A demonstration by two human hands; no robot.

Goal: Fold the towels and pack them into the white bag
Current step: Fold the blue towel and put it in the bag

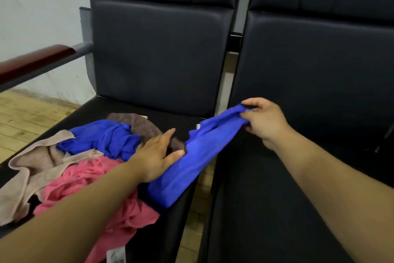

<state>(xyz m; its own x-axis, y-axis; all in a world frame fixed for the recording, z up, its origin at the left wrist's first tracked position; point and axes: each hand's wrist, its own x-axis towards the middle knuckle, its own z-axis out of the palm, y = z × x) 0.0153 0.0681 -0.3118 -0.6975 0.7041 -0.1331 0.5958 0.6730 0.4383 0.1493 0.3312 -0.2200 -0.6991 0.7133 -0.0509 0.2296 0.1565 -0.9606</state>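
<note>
Stretching one bright blue cloth towel across the gap between two black padded seats: my right hand pinches its far end, my left hand presses flat on its middle. Crumpled pink towel adjacent, left seat.

No legible text or numbers, white label on pink towel, bottom centre of frame, markings too blurred to read

The seats are smooth black leather-like upholstery with a faint sheen. The armrest is glossy reddish wood on a matt grey metal frame. The blue towel is smooth cloth; the beige towel and brown towel look nubbly.
</note>
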